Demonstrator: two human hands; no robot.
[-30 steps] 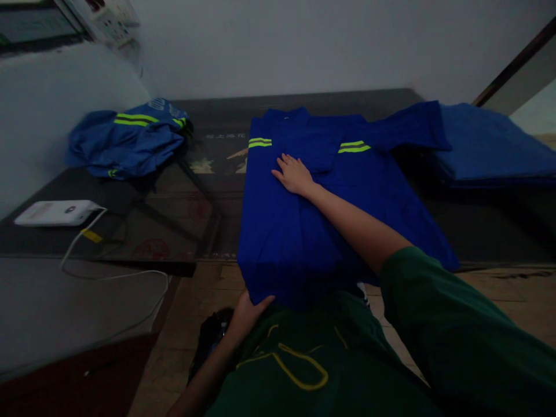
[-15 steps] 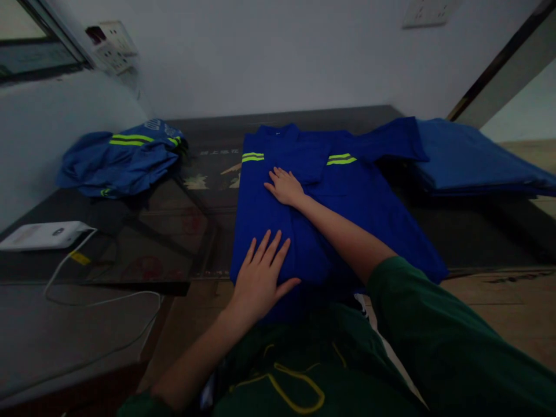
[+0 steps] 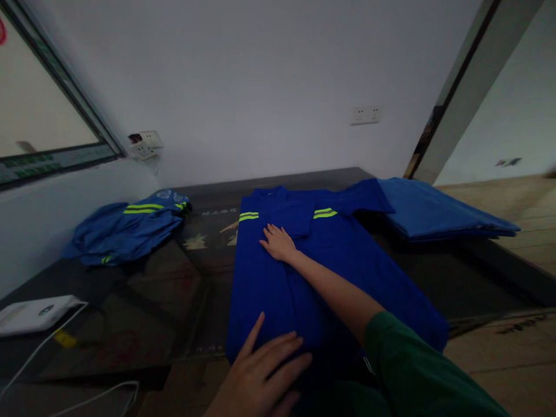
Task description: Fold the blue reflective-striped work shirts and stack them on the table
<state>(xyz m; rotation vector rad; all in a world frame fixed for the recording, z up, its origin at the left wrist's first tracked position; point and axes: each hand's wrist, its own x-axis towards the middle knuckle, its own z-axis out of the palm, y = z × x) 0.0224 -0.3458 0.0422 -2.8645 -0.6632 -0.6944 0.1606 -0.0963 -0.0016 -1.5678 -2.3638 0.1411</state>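
Note:
A dark blue work jacket with yellow-green reflective stripes lies spread over a dark glass-topped table. One sleeve is folded across its chest; the other sticks out to the right. My right hand rests palm down on the chest, just below the folded sleeve's end, with its fingers extended. Nearer to me, my left hand is over the jacket's lower part, its fingers apart and pointing right. Part of it is cut off by the bottom edge, and whether it touches the cloth I cannot tell.
A stack of folded blue cloth lies on the table's right side. At the left are a crumpled blue striped garment and a white device with a cable. The wall stands behind the table.
The camera has tilted up, so the scene sits lower. My left hand has moved toward me and turned, its fingers now pointing right. My right hand stays on the jacket's chest.

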